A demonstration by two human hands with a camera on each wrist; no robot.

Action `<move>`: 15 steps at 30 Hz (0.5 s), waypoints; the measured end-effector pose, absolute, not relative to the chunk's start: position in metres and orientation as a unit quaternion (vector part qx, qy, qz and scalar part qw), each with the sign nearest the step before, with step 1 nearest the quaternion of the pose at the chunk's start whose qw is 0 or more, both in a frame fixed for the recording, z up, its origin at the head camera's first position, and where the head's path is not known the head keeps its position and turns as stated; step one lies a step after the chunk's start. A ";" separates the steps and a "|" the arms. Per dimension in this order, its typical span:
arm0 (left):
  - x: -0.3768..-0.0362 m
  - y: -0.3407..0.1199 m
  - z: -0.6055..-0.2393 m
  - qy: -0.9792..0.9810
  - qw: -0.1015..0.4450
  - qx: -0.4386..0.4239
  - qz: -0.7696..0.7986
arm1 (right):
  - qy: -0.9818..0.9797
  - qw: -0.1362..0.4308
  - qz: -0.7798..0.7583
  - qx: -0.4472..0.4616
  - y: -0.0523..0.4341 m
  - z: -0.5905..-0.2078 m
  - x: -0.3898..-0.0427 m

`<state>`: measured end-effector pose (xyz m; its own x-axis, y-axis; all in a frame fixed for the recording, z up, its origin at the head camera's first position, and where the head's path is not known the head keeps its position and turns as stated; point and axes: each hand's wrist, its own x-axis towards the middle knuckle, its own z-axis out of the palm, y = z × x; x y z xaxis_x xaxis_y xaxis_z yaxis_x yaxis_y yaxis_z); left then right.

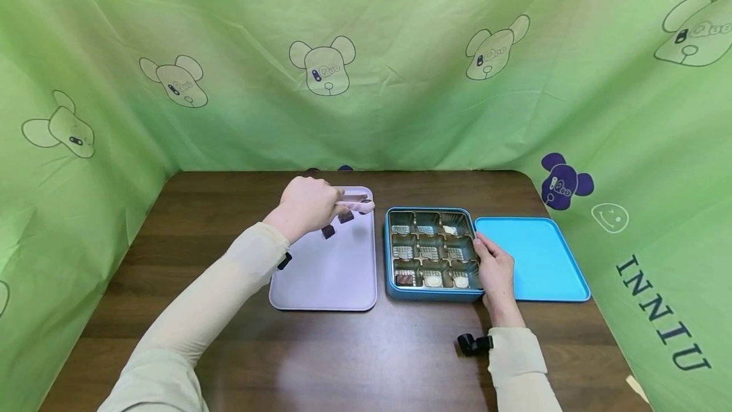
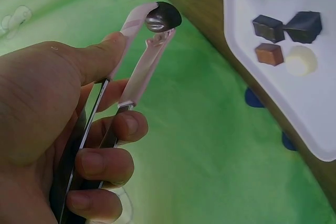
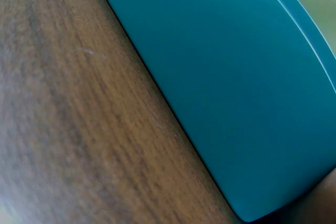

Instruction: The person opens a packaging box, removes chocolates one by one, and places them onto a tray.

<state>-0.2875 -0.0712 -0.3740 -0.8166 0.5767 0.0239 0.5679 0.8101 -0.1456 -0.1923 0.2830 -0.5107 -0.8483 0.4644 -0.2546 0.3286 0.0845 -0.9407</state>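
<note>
table (image 1: 229,208) left bare, lid (image 1: 532,259) blocks right

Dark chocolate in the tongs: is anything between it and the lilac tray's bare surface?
Nothing visible. The tongs in the left hand pinch the dark chocolate over the lilac tray; four pieces cluster at its far end.

sleeves: long, pale beige, snug to both wrists | wrist gear: small black camera mount on each cuff | left hand (image 1: 305,204), right hand (image 1: 496,270): bare
</note>
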 end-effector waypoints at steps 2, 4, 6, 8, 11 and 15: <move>-0.288 -0.074 -0.377 -0.950 0.033 -0.302 0.064 | -0.734 0.054 0.621 -0.270 0.283 -0.511 -0.192; -0.288 -0.077 -0.380 -0.950 0.033 -0.304 0.063 | -0.733 0.053 0.622 -0.270 0.283 -0.511 -0.192; -0.287 -0.080 -0.382 -0.950 0.034 -0.306 0.062 | -0.732 0.054 0.623 -0.270 0.283 -0.511 -0.192; -0.287 -0.082 -0.385 -0.950 0.030 -0.305 0.063 | -0.733 0.054 0.623 -0.269 0.283 -0.511 -0.192; -0.286 -0.085 -0.390 -0.950 0.020 -0.303 0.068 | -0.733 0.054 0.623 -0.267 0.283 -0.511 -0.192; -0.285 -0.088 -0.399 -0.951 0.007 -0.301 0.072 | -0.732 0.056 0.624 -0.267 0.283 -0.512 -0.192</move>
